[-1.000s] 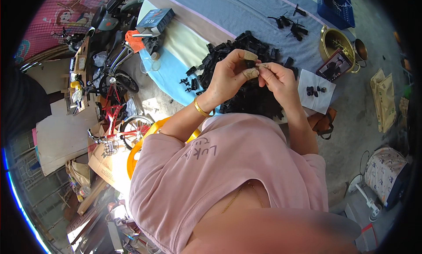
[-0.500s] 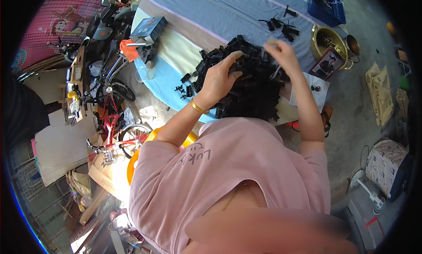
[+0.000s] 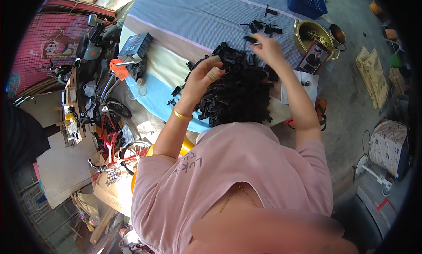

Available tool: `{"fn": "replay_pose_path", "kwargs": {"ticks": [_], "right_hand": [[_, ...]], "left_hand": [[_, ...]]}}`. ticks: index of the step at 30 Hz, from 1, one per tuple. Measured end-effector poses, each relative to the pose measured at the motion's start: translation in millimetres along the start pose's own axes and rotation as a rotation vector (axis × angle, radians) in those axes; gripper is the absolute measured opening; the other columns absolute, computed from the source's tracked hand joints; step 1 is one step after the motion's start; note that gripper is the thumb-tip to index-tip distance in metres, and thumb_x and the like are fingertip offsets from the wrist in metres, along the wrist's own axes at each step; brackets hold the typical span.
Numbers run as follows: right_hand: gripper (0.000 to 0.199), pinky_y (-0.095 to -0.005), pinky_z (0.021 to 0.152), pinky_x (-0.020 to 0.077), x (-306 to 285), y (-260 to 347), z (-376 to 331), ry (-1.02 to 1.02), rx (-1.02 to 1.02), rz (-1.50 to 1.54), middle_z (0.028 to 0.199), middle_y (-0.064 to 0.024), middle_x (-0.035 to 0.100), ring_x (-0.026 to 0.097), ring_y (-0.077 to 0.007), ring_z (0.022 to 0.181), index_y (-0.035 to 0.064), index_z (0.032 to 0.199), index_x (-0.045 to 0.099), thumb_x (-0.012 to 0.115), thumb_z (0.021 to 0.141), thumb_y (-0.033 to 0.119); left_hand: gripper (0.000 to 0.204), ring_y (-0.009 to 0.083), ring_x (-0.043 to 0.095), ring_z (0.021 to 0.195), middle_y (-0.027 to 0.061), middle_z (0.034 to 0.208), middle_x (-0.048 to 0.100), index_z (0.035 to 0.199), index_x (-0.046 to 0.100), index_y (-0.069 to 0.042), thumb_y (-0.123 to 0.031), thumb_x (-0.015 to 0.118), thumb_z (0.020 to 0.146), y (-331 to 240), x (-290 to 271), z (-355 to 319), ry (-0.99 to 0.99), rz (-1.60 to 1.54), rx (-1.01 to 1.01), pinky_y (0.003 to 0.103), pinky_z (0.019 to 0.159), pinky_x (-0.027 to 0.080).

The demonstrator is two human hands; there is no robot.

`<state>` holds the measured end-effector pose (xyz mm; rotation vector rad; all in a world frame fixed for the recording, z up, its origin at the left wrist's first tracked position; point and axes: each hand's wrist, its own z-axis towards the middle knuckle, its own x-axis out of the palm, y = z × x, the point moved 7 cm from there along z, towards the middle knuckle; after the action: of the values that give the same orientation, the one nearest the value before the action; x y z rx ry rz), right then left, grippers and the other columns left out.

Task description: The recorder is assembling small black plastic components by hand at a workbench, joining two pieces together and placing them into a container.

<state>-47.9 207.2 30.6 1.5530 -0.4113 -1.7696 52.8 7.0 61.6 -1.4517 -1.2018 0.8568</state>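
Note:
A large heap of black plastic parts [image 3: 239, 98] lies on the cloth-covered table right in front of me. My right hand [image 3: 267, 48] is beyond the heap, pinching one small black plastic part [image 3: 251, 39] between its fingertips. Just past it, several finished-looking black pieces with thin stems [image 3: 273, 30] are spread on the blue cloth. Over the heap's left side is my left hand [image 3: 198, 80], its fingers apart and no part visible in it; tan wrapping covers one digit. A few loose black bits [image 3: 176, 91] lie left of the heap.
A gold-coloured pot [image 3: 300, 36] and a blue basket [image 3: 306, 7] stand at the far right. Against the pot leans a phone [image 3: 314, 57], with white paper [image 3: 288, 87] nearer me. A dark blue box [image 3: 137, 45] sits at the table's left edge. Bicycles [image 3: 110, 142] stand beyond it.
My right hand has reached farther out past the heap, and the black part in its fingertips now shows. My left hand has drawn slightly left. The whole view has shifted a little.

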Motion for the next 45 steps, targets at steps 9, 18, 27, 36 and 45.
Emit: {"fn": "replay_pose_path", "kwargs": {"ticks": [9,18,27,36,45], "right_hand": [[0.030,-0.0321,0.049,0.0460,-28.4,137.8,-73.3,0.044,-0.610,0.143,0.067,-0.0066,0.054,0.058,-0.0227,0.058,0.0076,0.094,0.057,0.068,0.068,0.017],[0.023,-0.0230,0.062,0.0467,-35.5,105.2,-72.7,-0.061,-0.142,0.573,0.077,-0.0041,0.060,0.058,-0.0108,0.069,-0.0003,0.103,0.055,0.056,0.081,0.002],[0.015,-0.0164,0.054,0.0353,-7.0,116.9,-77.7,0.249,0.088,0.819,0.067,0.0026,0.051,0.044,-0.0029,0.060,-0.0008,0.095,0.058,0.051,0.088,0.011],[0.017,-0.0191,0.051,0.0370,0.1,107.1,-80.6,0.319,0.088,0.801,0.063,0.0008,0.053,0.045,-0.0040,0.055,-0.0020,0.091,0.059,0.052,0.087,0.013],[0.017,-0.0156,0.049,0.0308,1.7,111.1,-88.9,0.258,0.152,0.852,0.063,0.0033,0.049,0.041,-0.0016,0.056,-0.0010,0.091,0.059,0.050,0.089,0.013]], "left_hand": [[0.060,0.0250,0.058,0.097,0.0148,0.114,0.051,0.127,0.033,0.004,-0.024,0.061,0.082,-7.5,29.6,0.2,0.524,-0.531,-0.354,0.035,0.083,0.050],[0.038,0.0229,0.059,0.090,0.0137,0.106,0.055,0.103,0.047,-0.005,0.009,0.063,0.070,-26.6,22.8,-8.9,0.197,-0.513,-0.114,0.033,0.078,0.051],[0.032,0.0075,0.058,0.079,0.0046,0.096,0.059,0.093,0.053,-0.002,0.003,0.070,0.067,-39.0,28.2,-17.6,-0.094,-0.035,0.223,0.022,0.067,0.050],[0.030,0.0108,0.061,0.080,0.0053,0.093,0.060,0.094,0.053,-0.001,0.003,0.070,0.069,-34.6,27.3,-21.2,-0.137,0.249,0.127,0.022,0.070,0.051],[0.029,0.0135,0.059,0.089,0.0089,0.105,0.057,0.101,0.050,0.001,0.005,0.062,0.075,-37.8,25.8,-22.1,-0.024,0.065,0.184,0.025,0.078,0.049]]}}
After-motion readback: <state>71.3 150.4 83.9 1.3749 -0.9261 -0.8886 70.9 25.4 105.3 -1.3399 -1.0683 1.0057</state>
